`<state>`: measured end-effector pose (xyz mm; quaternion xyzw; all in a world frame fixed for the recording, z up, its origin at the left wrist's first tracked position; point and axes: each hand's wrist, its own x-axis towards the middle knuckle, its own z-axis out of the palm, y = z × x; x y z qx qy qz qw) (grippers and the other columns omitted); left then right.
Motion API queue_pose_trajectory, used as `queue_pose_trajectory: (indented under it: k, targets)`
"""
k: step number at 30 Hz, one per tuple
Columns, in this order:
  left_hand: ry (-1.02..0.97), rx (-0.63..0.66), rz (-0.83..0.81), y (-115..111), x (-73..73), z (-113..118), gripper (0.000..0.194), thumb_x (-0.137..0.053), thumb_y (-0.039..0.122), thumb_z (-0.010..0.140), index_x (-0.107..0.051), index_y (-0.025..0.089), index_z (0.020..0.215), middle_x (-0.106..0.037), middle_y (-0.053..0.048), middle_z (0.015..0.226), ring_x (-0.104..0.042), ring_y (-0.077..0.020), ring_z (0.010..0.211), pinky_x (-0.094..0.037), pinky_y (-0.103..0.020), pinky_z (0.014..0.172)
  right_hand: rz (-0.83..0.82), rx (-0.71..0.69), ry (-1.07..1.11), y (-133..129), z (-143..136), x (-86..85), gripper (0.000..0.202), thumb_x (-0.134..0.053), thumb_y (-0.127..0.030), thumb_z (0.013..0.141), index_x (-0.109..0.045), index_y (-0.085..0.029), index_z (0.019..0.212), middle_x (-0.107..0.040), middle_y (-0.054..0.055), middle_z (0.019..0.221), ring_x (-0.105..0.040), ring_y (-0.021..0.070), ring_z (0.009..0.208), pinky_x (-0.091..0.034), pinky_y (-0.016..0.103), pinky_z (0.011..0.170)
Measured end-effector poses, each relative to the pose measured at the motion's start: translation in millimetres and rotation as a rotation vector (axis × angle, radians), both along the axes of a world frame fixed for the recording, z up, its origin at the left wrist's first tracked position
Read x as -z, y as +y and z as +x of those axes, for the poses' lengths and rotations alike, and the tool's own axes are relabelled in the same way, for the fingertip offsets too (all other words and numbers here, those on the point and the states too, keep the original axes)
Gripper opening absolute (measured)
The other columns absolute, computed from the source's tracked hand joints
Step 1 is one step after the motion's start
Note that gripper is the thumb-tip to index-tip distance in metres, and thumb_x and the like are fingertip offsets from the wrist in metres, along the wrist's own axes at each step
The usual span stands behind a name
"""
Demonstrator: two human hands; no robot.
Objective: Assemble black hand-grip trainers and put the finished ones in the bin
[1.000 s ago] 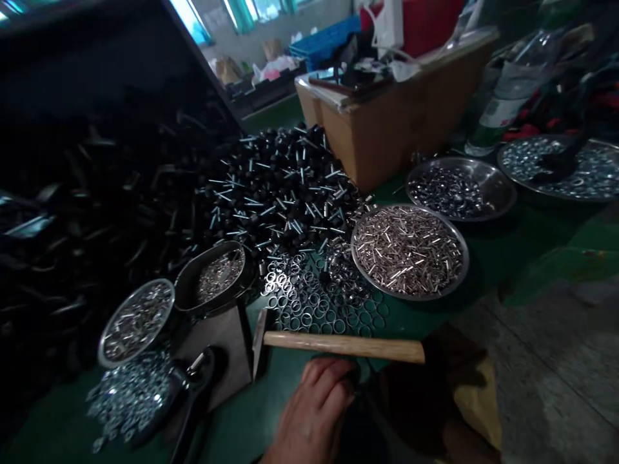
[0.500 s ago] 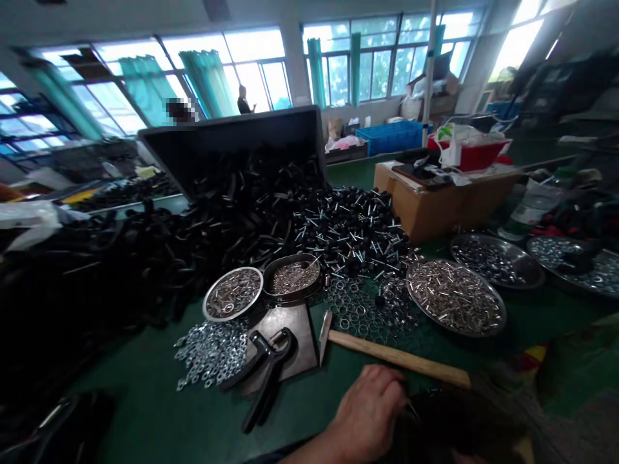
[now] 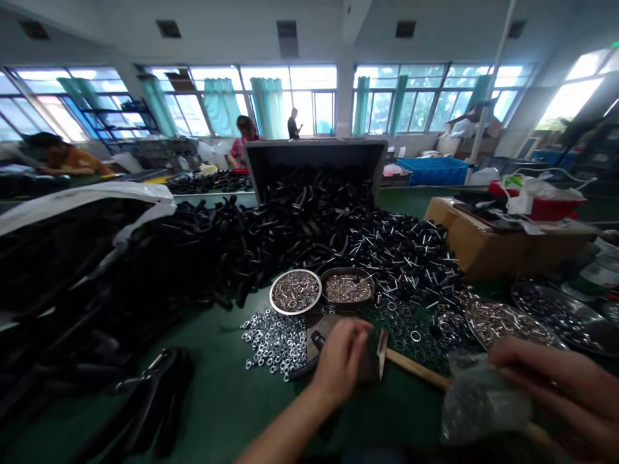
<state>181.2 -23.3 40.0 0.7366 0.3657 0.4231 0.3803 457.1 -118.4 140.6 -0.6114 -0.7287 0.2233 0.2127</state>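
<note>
My left hand is over the metal plate, its fingers bent around or just above the black-handled piece; the hand hides most of that piece, so its grip is unclear. At the right, my right hand pinches a clear plastic bag with small dark contents. The bag hangs over the wooden handle of a hammer, whose head lies beside the plate. Loose metal nuts lie left of the plate.
Behind are a round dish, an oval tin and metal rings. Black parts spill from a grey bin. A cardboard box and dishes of small parts are at right. People are in the background.
My left hand has moved left from below the hammer handle to the black-handled piece. My right hand has come into clear view with the plastic bag. The camera view has turned left and up.
</note>
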Motion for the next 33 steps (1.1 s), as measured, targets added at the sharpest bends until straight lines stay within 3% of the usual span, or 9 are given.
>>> queue_pose_trajectory:
  k: [3,4,7,12,16,20,23,30,33]
  targets:
    - [0.322,-0.236,0.095,88,-18.5,-40,0.025,-0.035,0.029,0.093,-0.058,0.019,0.099,-0.062,-0.008,0.099,-0.056,-0.0193,0.096,-0.042,-0.032,0.084,0.125,-0.085,-0.029,59,-39,-30.2,0.025,-0.044,-0.043,0.085,-0.061,-0.026,0.077,-0.063,0.004,0.069,-0.057,0.0174,0.060,-0.044,0.028,0.054]
    - [0.536,-0.238,0.097,117,-21.5,-49,0.024,-0.037,0.028,0.092,-0.059,0.020,0.098,-0.063,-0.007,0.099,-0.056,-0.0193,0.097,-0.042,-0.032,0.085,0.164,-0.084,-0.031,78,-50,-34.9,0.024,-0.044,-0.041,0.086,-0.059,-0.025,0.076,-0.061,0.003,0.067,-0.055,0.0165,0.058,-0.042,0.028,0.053]
    - [0.716,-0.220,0.033,193,-20.6,-60,0.016,-0.050,0.027,0.086,-0.064,0.019,0.089,-0.064,-0.007,0.099,-0.056,-0.0213,0.098,-0.041,-0.033,0.087,0.241,-0.065,-0.013,132,-78,-39.0,0.021,-0.043,-0.036,0.088,-0.056,-0.023,0.077,-0.058,0.000,0.063,-0.052,0.0140,0.056,-0.038,0.027,0.053]
    - [0.977,-0.090,-0.169,262,3.3,-44,0.025,-0.053,0.032,0.087,-0.059,0.017,0.107,-0.059,-0.008,0.110,-0.058,-0.0195,0.096,-0.049,-0.038,0.083,0.275,-0.091,-0.038,210,-109,-35.7,0.017,-0.046,-0.029,0.086,-0.056,-0.021,0.077,-0.056,-0.002,0.063,-0.051,0.0119,0.058,-0.034,0.025,0.057]
    - [1.133,-0.009,-0.285,284,22.9,-27,0.033,-0.053,0.033,0.088,-0.053,0.017,0.116,-0.055,-0.009,0.117,-0.057,-0.0204,0.099,-0.050,-0.040,0.083,0.262,-0.127,-0.060,252,-122,-29.6,0.013,-0.047,-0.025,0.084,-0.057,-0.019,0.077,-0.056,-0.003,0.063,-0.050,0.0111,0.059,-0.033,0.025,0.058]
    - [1.197,-0.004,-0.301,291,32.4,-27,0.033,-0.053,0.033,0.087,-0.053,0.016,0.116,-0.055,-0.009,0.117,-0.057,-0.0205,0.100,-0.050,-0.041,0.083,0.288,-0.141,-0.016,280,-132,-20.2,0.013,-0.047,-0.024,0.083,-0.056,-0.019,0.075,-0.057,-0.002,0.065,-0.051,0.0111,0.061,-0.032,0.024,0.058]
    - [1.196,0.035,-0.277,292,31.2,-36,0.033,-0.053,0.033,0.087,-0.053,0.017,0.116,-0.055,-0.009,0.117,-0.057,-0.0204,0.100,-0.049,-0.040,0.083,0.285,-0.151,0.021,295,-139,-13.6,0.012,-0.048,-0.023,0.082,-0.056,-0.018,0.075,-0.056,-0.002,0.062,-0.049,0.0105,0.058,-0.032,0.024,0.058]
    - [1.128,0.304,-0.268,291,16.7,-40,0.030,-0.052,0.034,0.088,-0.056,0.017,0.112,-0.056,-0.007,0.116,-0.057,-0.0216,0.099,-0.050,-0.039,0.083,0.280,-0.155,0.049,307,-146,-4.8,0.012,-0.049,-0.023,0.082,-0.057,-0.019,0.075,-0.059,-0.002,0.066,-0.051,0.0111,0.061,-0.033,0.024,0.059]
    - [1.116,0.309,-0.272,289,16.6,-35,0.030,-0.052,0.034,0.088,-0.056,0.017,0.112,-0.056,-0.007,0.115,-0.057,-0.0215,0.099,-0.050,-0.039,0.083,0.270,-0.154,0.036,309,-146,-3.7,0.011,-0.050,-0.023,0.082,-0.058,-0.019,0.075,-0.060,-0.001,0.067,-0.052,0.0116,0.063,-0.034,0.025,0.059]
